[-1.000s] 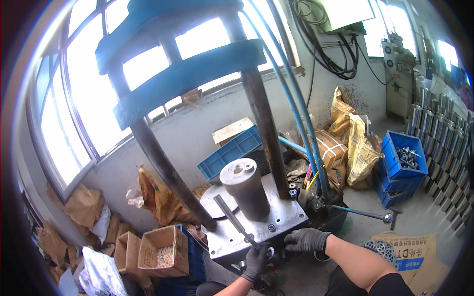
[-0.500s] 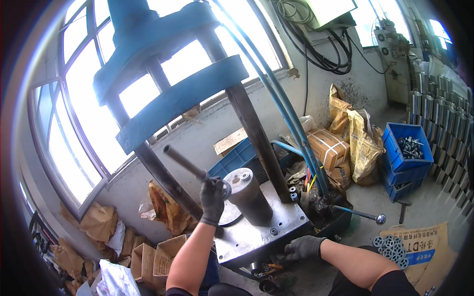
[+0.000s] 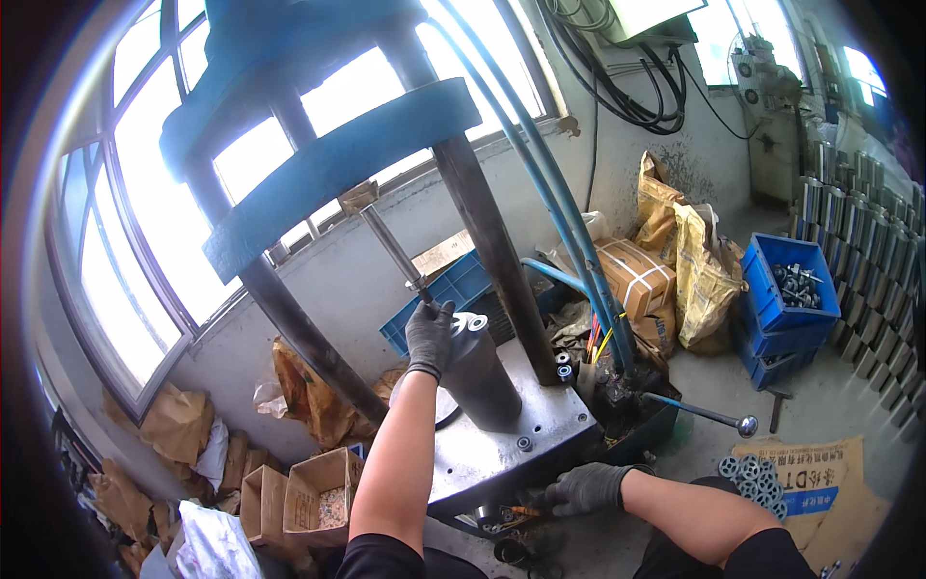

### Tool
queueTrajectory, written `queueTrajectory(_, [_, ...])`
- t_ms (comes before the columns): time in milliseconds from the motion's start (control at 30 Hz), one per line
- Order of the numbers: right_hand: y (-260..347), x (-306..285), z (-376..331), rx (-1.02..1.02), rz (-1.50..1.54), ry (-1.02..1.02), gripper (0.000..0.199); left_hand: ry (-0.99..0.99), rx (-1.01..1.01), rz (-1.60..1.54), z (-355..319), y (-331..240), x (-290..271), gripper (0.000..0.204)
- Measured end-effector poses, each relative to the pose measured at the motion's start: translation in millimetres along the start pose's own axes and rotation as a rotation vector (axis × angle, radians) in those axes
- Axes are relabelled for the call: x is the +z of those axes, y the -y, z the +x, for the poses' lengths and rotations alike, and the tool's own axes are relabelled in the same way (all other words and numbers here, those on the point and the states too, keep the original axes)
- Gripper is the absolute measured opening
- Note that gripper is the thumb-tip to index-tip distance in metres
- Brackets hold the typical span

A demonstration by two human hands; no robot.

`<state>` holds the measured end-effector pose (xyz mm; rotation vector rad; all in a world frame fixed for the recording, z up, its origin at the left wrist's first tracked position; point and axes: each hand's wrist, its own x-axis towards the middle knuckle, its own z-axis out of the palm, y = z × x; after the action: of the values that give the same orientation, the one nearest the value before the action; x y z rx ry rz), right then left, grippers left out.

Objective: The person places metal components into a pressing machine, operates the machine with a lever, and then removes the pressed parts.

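My gloved left hand [image 3: 429, 338] is closed around the lower end of a metal rod [image 3: 391, 241] with a collar near the grip. The rod leans up and to the left beside the top of a thick grey metal cylinder [image 3: 487, 386]. A small ring-shaped part [image 3: 476, 323] lies on that cylinder's top. The cylinder stands on the steel bed plate [image 3: 463, 473] of a blue press [image 3: 338, 159]. By the plate's front edge, my gloved right hand [image 3: 586, 489] has its fingers loosely stretched to the left, with nothing visible in them.
Press columns [image 3: 482, 212] flank the work. A lever with a ball end [image 3: 709, 415] sticks out at the right. Blue crates [image 3: 786, 299] hold metal parts, and ring-shaped parts [image 3: 752, 482] lie on cardboard [image 3: 830, 482]. Open cartons [image 3: 323, 497] sit at the lower left.
My left hand has risen and come nearer the cylinder's top, turning the rod more upright. My right hand stays by the plate's front edge. The view has shifted slightly.
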<state>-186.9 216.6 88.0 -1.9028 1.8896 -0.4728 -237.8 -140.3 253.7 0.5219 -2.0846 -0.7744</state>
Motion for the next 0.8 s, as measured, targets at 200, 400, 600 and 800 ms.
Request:
queueTrajectory(200, [26, -38, -23, -0.006, -0.024, -0.018, 0.043, -0.051, 0.064, -0.108, -7, -5, 2, 0.022])
queueTrajectory(400, [81, -102, -76, -0.075, -0.213, -0.266, 0.045, -0.017, 0.006, -0.026, -5, -11, -6, 0.024])
queueTrajectory(600, [107, -170, -142, 0.228, -0.419, -0.291, 0.043, -0.008, -0.005, -0.133, -8, -11, -14, 0.035])
queueTrajectory(800, [59, -152, -199, 0.556, -0.427, -0.056, 0.049, 0.034, -0.082, -0.251, -13, -26, -17, 0.042])
